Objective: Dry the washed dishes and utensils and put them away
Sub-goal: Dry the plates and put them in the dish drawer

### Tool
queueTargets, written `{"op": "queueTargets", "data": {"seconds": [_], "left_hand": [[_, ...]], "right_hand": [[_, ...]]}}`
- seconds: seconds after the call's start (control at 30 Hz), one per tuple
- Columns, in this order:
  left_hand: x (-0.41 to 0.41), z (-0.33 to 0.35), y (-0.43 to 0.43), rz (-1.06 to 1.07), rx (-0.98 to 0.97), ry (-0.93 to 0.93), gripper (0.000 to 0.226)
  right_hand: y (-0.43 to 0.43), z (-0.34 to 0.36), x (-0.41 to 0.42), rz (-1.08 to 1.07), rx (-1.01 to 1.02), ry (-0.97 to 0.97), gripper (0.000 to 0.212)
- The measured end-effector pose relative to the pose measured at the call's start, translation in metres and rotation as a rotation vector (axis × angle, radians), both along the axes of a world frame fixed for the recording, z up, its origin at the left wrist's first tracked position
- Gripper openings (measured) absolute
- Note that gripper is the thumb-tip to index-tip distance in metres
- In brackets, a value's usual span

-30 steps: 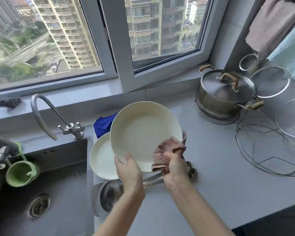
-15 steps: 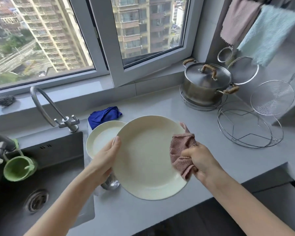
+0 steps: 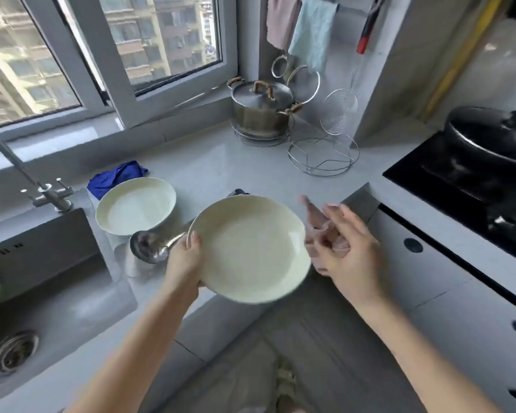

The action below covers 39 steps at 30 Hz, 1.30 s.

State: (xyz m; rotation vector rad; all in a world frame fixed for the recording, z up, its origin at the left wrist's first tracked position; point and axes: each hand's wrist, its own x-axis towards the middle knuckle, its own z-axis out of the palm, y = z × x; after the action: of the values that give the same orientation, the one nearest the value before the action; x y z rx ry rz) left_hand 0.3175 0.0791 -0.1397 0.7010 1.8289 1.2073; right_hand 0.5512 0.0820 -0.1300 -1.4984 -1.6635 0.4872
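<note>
Since half a second ago the right hand has drawn off the plate's rim and now sits just to its right, fingers curled round the bunched pink cloth, which is blurred. The left hand grips the cream plate at its left edge, thumb on the rim, holding it at centre frame over the front edge of the grey countertop.

On the counter left of centre lie a second cream plate, a steel ladle and, behind them, a blue rag. The sink and tap fill the left side. A lidded steel pot stands in the corner below the window, with a wire rack near it. Two towels hang at the top. At right, a black pan rests on a dark cooktop.
</note>
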Motion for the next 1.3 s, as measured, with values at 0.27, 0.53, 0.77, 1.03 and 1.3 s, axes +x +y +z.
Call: {"op": "queueTargets", "data": {"seconds": [0.27,0.53,0.77,1.03,1.3], "left_hand": [[0.119,0.020,-0.029,-0.406,0.046,0.073,0.038],[0.260,0.026,-0.080,-0.563,0.061,-0.054,0.026],[0.433,-0.018,-0.153,-0.686,-0.034,-0.176,0.037],[0.621,-0.062,-0.234,-0.948,-0.216,-0.199,0.039],[0.751,-0.108,-0.265,-1.279,-0.534,-0.301,0.038]], "right_hand": [[-0.081,0.011,0.009,0.436,-0.308,-0.509,0.057],[-0.230,0.017,0.234,0.264,0.002,-0.633,0.032],[-0.351,0.003,0.411,-0.338,-0.512,-0.309,0.073],[-0.432,-0.013,0.538,-0.537,-0.603,0.891,0.072],[-0.470,-0.046,0.624,-0.940,-0.516,1.089,0.024]]}}
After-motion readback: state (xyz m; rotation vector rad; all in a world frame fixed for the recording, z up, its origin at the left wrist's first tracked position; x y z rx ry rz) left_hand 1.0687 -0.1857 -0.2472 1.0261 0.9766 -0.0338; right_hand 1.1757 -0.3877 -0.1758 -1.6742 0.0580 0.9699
